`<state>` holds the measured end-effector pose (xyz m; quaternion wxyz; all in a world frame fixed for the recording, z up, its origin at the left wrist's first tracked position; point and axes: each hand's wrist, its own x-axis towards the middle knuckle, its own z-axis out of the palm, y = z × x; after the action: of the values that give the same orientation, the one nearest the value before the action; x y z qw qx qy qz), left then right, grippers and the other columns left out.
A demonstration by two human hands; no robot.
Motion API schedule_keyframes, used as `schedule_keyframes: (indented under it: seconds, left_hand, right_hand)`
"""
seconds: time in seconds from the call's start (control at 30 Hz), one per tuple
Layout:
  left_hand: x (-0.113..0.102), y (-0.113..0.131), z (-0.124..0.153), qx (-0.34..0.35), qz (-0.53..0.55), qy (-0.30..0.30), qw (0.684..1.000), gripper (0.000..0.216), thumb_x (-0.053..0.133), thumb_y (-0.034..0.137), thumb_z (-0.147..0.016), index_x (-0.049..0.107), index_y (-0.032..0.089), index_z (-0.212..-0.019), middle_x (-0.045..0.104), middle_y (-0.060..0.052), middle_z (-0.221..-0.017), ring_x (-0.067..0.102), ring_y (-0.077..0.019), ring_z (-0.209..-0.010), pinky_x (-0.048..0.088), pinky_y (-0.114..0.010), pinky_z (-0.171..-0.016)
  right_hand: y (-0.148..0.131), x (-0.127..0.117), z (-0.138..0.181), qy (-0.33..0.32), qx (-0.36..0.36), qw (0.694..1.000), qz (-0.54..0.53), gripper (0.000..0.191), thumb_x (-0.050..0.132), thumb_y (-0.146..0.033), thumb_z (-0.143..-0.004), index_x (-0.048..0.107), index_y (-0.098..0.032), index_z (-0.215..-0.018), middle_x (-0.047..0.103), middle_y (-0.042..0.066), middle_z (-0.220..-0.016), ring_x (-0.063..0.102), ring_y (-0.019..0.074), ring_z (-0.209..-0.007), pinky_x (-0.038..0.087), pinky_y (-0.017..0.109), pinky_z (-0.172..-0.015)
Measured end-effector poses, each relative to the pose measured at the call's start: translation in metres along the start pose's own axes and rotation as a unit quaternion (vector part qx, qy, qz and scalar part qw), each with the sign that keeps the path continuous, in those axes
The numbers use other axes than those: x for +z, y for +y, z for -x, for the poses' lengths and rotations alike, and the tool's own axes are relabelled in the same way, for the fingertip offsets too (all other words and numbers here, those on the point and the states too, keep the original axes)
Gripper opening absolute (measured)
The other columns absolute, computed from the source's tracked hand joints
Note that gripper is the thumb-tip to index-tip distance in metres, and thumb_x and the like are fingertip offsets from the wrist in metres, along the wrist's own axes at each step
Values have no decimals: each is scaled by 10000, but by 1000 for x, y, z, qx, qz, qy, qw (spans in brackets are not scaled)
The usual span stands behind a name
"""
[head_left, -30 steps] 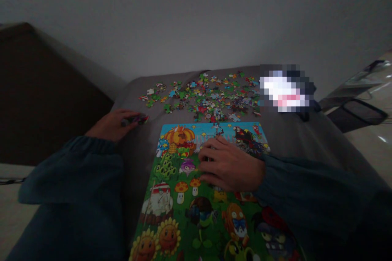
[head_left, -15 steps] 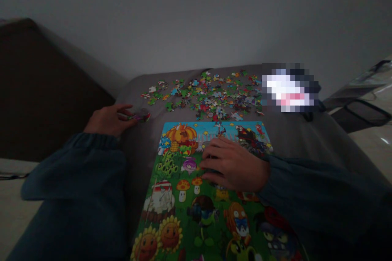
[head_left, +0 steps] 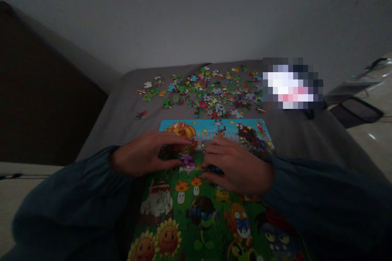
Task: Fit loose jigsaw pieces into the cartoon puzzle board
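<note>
My left hand reaches over the left side of a colorful cartoon puzzle board. A small purple puzzle piece shows at its thumb tip and looks pinched there, just above the printed picture. My right hand rests on the upper middle of the board, fingers loosely bent and thumb apart from them. What lies under its palm is hidden. Beyond the board, a loose red puzzle piece lies alone on the grey cloth.
Many loose puzzle pieces are scattered on the grey cloth surface behind the board. A blurred-out bright object sits at the back right. A pale wall rises behind, and a dark panel stands left.
My left hand has moved from the cloth at the left, rightward onto the board, bringing the purple piece. The red piece stays behind. My right hand has hardly moved.
</note>
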<state>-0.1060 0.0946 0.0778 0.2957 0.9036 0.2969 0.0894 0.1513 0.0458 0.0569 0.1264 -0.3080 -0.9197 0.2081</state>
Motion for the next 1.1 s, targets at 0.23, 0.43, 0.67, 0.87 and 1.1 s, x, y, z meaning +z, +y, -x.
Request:
schedule_keyframes:
  seconds: [0.23,0.43,0.67,0.87,1.1]
  left_hand:
    - [10,1,-2,10,-5,-23,1000,443,720,284,-840,617,260,-1270,717,-40,-1155,677,-184,-1034,519,-298,-915]
    - [13,-5,-4,11,-23,-30,999,420,732,312,-846,628,263,-1250,712,-37,-1154,661,-190,-1055,504,-296,-912]
    - [10,-6,-3,11,-27,-39,999,397,725,354,-857,637,258,-1233,711,-33,-1150,656,-188,-1061,493,-293,-928]
    - [8,-8,-2,15,-24,-31,999,399,700,378,-876,632,261,-1252,688,-47,-1193,631,-204,-1110,483,-324,-974]
    - [13,-11,-5,-1,-53,-2,999,372,634,417,-917,642,260,-1253,646,-66,-1140,606,-224,-1074,490,-357,-945]
  right_hand:
    - [-4,-1,-1,-10,2,1000,2,172,603,-299,-929,685,-157,-875,641,69,-876,514,220,-904,401,368,-824]
    - [-5,-2,1,-13,9,1000,10,177,604,-300,-931,706,-159,-896,647,64,-890,517,229,-927,394,383,-864]
    - [-5,-1,1,-1,21,1000,7,182,621,-317,-919,702,-154,-899,642,62,-894,520,226,-927,388,379,-873]
    - [-2,1,1,17,35,999,11,223,658,-369,-889,670,-147,-870,637,59,-881,528,218,-917,388,357,-836]
    - [1,3,2,31,20,999,26,266,651,-388,-892,675,-148,-1004,649,69,-940,533,229,-943,384,367,-861]
